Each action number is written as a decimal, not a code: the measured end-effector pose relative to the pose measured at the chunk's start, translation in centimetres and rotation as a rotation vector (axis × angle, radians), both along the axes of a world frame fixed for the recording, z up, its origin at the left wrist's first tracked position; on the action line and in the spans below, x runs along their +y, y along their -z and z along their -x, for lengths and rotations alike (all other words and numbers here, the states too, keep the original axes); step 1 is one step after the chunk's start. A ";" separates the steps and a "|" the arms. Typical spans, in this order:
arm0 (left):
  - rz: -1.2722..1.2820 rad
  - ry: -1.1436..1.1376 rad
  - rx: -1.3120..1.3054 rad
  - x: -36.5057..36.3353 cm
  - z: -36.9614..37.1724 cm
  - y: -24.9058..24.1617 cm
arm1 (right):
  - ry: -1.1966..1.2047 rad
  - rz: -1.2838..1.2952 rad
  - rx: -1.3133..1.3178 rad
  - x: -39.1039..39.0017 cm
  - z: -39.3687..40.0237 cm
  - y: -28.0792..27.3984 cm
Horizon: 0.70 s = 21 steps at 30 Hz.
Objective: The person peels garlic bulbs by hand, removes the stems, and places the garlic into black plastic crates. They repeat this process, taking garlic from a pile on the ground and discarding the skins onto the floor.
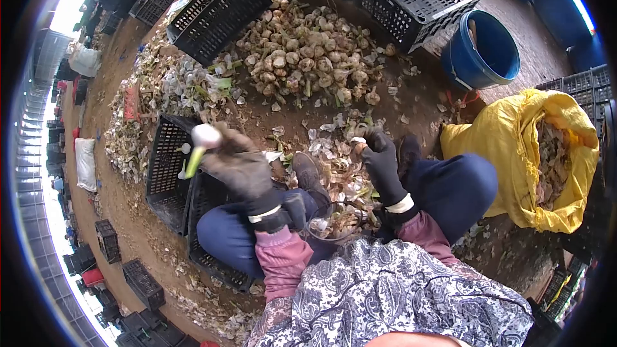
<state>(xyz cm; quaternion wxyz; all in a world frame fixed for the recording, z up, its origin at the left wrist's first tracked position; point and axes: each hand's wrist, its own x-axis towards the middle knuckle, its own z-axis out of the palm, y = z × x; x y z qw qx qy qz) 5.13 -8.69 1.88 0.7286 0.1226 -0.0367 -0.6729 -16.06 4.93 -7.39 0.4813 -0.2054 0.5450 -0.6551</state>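
A peeled white garlic bulb (205, 135) with a green stem sits at the fingertips of my left hand (241, 164), which wears a dirty, motion-blurred glove. Bulb and hand are above the edge of a black crate (168, 183), where more white bulbs with green stems show. My right hand (382, 162), in a dark glove, is closed near my right knee. Something small and pale shows at its thumb, too small to name. Garlic skins (344, 193) litter the ground between my feet. Ahead lies a large heap of unpeeled garlic bulbs (312, 51).
A tipped black crate (220, 16) stands left of the heap. Stacked black crates (421, 0) and a blue bucket (472, 58) are at the back right. A yellow sack (495, 148) of skins stands by my right knee. Piled peelings (186, 87) cover ground at left.
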 end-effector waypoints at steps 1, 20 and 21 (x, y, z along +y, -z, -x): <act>-0.061 -0.101 -0.056 -0.1 0.6 -1.2 | -0.027 0.005 0.007 0.1 -0.1 0.2; -0.473 0.272 -1.311 -21.7 8.6 37.3 | 0.057 -0.192 0.006 -0.7 2.0 -0.8; -0.547 0.329 -1.435 -20.8 9.2 33.8 | 0.057 -0.204 -0.025 -0.8 2.1 -1.0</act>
